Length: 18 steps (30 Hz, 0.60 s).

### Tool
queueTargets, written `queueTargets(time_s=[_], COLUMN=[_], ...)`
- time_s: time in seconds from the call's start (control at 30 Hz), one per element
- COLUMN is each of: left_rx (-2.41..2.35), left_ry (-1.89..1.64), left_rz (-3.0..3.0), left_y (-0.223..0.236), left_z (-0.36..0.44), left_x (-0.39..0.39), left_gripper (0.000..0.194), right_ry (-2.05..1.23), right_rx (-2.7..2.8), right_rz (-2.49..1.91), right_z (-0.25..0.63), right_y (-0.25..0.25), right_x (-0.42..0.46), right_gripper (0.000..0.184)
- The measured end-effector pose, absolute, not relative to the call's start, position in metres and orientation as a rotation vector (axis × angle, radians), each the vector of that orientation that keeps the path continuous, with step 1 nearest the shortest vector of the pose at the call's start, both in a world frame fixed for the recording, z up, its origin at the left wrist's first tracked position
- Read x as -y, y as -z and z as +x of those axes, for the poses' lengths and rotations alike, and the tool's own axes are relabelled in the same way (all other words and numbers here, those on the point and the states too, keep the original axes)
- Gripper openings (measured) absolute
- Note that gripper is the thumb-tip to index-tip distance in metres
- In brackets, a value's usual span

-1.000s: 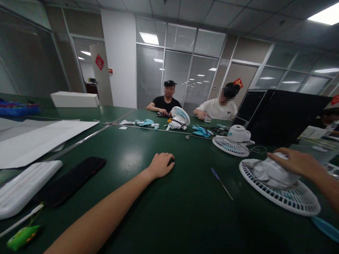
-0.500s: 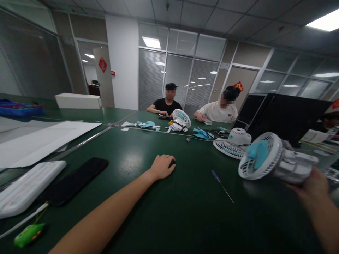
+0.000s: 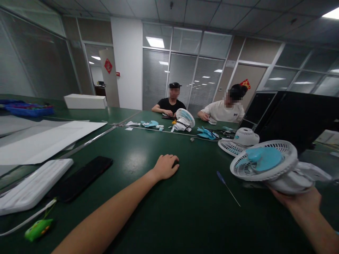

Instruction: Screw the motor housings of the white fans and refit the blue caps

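Note:
My right hand [image 3: 303, 201] is closed under the base of a small white fan [image 3: 292, 181] and holds it above the table at the right. The fan's round cage is tipped upward, with light-blue blades [image 3: 265, 158] inside. My left hand [image 3: 165, 167] rests on the green table [image 3: 190, 211] near the middle, fingers curled. A dark patch shows between its thumb and forefinger; I cannot make out what it is. Between my hands lies a screwdriver [image 3: 221, 178] with a blue handle. Behind the held fan another white fan [image 3: 246, 137] lies face down.
A black phone [image 3: 84, 178], a white power strip [image 3: 37, 183] and a green toy charm [image 3: 39, 228] lie at the left, by white sheets [image 3: 60, 137]. Across the table sit two people near another fan [image 3: 183, 123] and loose blue blades [image 3: 208, 133]. A black monitor [image 3: 302, 120] stands right.
My right hand has brought the fan leftward and tipped its cage further upward. My left hand stays in place on the table. The view has turned slightly left.

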<state>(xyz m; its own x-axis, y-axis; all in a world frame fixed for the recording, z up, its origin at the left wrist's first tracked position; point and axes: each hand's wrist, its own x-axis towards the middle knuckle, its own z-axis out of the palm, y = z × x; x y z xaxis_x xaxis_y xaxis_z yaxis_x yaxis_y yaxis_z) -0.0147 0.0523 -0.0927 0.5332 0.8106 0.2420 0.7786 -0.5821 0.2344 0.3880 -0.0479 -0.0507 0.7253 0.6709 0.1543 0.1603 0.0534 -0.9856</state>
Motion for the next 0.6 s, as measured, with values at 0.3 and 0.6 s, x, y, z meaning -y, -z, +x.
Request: queueTargets(time_s=[0.3,0.6], left_rx=[-1.37,-1.322], left_ry=[-0.524,-0.605], left_rz=[2.647,2.533], left_y=[0.095,0.097], left_z=[-0.015,-0.015], left_x=[-0.054,-0.059], left_gripper=[0.026,0.025], right_ry=[-0.558,-0.123], right_rx=[0.511,0.93], right_rz=[-1.332,-1.491], right_z=[0.378,0.357], right_y=[0.043,0.026], right_x=[0.052,0.049], right_gripper=[0.067,0.065])
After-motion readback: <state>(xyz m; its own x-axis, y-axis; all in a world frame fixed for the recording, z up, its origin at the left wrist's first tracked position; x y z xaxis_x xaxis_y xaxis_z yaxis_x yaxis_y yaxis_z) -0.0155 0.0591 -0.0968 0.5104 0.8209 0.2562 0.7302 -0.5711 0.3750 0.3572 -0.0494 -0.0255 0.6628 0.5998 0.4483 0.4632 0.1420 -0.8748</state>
